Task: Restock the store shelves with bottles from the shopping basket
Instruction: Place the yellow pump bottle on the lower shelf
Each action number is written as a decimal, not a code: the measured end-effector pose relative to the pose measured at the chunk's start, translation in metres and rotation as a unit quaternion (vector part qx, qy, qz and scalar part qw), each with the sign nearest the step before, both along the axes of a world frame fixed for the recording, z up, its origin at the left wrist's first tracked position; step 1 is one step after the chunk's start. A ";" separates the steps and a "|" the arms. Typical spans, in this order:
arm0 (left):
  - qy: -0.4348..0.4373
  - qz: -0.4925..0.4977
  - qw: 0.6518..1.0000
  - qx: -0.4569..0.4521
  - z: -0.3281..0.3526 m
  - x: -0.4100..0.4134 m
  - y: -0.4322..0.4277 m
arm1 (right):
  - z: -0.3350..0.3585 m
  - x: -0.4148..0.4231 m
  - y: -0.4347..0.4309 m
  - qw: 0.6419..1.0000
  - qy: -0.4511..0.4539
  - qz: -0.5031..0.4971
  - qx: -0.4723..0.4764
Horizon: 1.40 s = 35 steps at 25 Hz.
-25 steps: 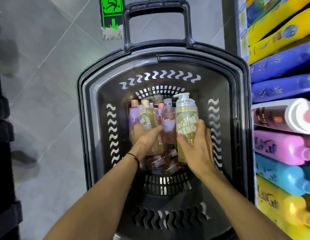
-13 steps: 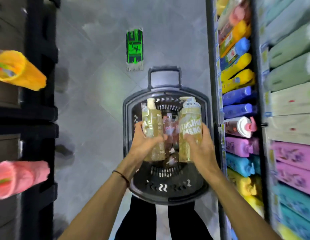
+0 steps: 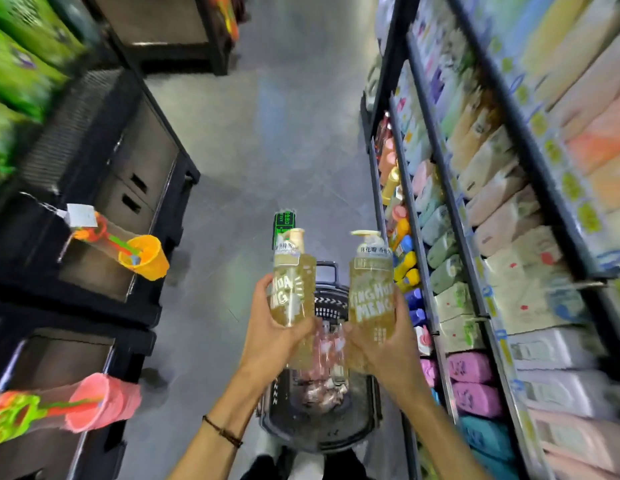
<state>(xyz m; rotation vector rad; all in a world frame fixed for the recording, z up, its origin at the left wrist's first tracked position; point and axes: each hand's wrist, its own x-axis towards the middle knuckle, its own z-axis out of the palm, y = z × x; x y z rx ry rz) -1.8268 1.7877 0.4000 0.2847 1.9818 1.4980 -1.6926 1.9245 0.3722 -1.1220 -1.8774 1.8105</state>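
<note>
So, my left hand (image 3: 270, 327) and right hand (image 3: 388, 348) each wrap fingers round a bottle (image 3: 291, 282) — low grips. Either might tip out.

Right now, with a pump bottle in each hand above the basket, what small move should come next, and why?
Probably carry the right pump bottle toward the shelves. Both it and the left pump bottle are upright, held above the shopping basket, each hand's grip looks firm, and those shelves stand beside the right hand.
</note>
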 end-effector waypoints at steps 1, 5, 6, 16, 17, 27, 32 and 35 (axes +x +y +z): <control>0.015 -0.013 1.000 0.016 0.020 0.004 0.000 | 0.020 0.005 -0.001 1.000 0.014 -0.006 0.016; 0.102 -0.044 0.992 0.052 0.074 0.019 0.002 | 0.081 0.028 -0.010 0.992 0.081 -0.063 0.071; 0.121 -0.051 0.989 0.061 0.086 0.024 0.001 | 0.095 0.037 -0.017 0.989 0.092 -0.083 0.082; 0.205 -0.249 0.923 0.211 0.192 0.098 -0.047 | 0.221 0.150 -0.143 0.909 0.119 -0.313 0.250; 0.196 -0.275 0.912 0.234 0.202 0.114 -0.047 | 0.230 0.170 -0.158 0.893 0.117 -0.340 0.272; 0.091 -0.472 0.799 0.362 0.296 0.339 -0.071 | 0.308 0.381 -0.286 0.724 0.084 -0.562 0.391; 0.086 -0.538 0.738 0.399 0.319 0.471 -0.091 | 0.325 0.491 -0.343 0.649 0.040 -0.624 0.434; 0.070 -0.568 0.714 0.402 0.322 0.543 -0.107 | 0.331 0.555 -0.376 0.624 0.037 -0.659 0.418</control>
